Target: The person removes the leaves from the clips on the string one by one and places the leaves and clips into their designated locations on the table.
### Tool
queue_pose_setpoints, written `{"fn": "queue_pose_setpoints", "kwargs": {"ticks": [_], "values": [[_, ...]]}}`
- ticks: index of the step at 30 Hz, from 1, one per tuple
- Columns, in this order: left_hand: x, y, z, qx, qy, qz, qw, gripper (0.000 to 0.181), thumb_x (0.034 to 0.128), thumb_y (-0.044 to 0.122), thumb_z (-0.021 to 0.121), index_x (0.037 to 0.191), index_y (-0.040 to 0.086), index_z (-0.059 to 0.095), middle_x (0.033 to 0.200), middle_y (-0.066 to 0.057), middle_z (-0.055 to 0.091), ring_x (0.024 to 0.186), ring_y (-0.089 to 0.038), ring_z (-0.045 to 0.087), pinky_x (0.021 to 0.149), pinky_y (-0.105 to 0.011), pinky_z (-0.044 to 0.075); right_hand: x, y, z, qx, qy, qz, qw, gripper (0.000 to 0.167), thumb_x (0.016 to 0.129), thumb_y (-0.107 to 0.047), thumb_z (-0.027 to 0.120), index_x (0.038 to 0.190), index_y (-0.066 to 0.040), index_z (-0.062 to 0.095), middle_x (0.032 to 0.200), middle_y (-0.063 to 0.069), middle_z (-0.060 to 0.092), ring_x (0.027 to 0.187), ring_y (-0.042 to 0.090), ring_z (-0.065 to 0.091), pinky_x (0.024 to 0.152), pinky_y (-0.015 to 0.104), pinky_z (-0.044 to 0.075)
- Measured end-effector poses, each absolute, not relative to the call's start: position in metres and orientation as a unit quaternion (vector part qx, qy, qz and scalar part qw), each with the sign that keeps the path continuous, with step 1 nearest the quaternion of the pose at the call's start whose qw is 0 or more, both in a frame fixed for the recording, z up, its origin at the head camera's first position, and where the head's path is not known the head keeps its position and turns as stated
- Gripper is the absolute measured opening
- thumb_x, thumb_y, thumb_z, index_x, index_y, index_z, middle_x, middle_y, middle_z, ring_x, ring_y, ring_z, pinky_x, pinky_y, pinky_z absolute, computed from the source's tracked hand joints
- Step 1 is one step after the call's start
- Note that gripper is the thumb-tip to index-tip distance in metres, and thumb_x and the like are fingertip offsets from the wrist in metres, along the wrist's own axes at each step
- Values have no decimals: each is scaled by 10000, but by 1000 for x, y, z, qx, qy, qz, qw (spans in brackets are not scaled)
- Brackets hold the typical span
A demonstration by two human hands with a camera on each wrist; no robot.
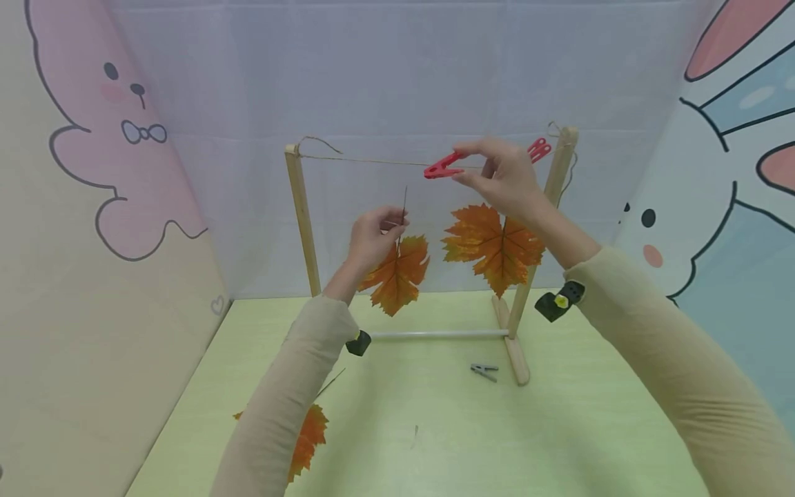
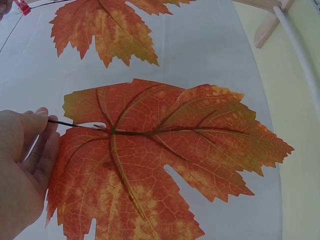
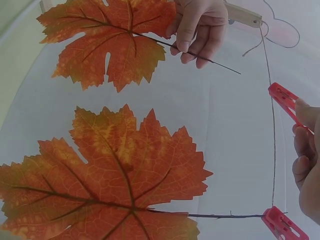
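Left grip (image 3: 202,32) pinches an orange autumn leaf (image 3: 112,45) by its stem; right grip (image 3: 307,155) holds a red clothespin (image 3: 285,100) at twine (image 3: 274,150).

high head view, wrist views nearer leaves (image 2: 145,152)

Pretty sure there were three orange leaves (image 1: 475,241), two red clothespins (image 1: 442,168) and just one grey clothespin (image 1: 483,369), so three pins total. Two hands (image 1: 370,240) were in there, plus two beige sleeves (image 1: 677,359) and two little black gadgets (image 1: 561,301). The rack had two wooden posts (image 1: 301,221), one string (image 1: 366,161) and one white rod (image 1: 441,335). Oh, and I got two cartoon animals (image 1: 124,117) and one table (image 1: 571,421).
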State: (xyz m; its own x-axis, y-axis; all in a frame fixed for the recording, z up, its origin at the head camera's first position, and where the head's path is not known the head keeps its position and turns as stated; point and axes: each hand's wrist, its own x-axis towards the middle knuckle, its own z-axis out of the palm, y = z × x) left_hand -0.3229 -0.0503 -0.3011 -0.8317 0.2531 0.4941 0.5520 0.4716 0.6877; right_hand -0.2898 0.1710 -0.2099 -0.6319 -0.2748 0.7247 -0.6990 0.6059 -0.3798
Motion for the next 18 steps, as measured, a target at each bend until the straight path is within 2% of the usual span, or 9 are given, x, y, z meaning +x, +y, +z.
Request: {"fn": "queue_pose_setpoints", "kwargs": {"ticks": [9,18], "values": [[-321,-60,-309,-230,-846,-462,137,191,847,22,610,1036,28,639,948,-102,666,847,-210,636,751,-293,517,-286,177,-220,300,-836,337,311,327,812,-106,678,1130,-46,632,1031,84,643,502,64,396,492,161,350],[-323,-70,-319,-231,-854,-454,111,197,852,23,604,1045,11,639,939,-112,665,827,-214,643,729,-289,522,-283,185,-239,288,-848,340,285,349,809,-132,685,1149,-80,624,956,58,645,464,82,388,440,179,342]]}}
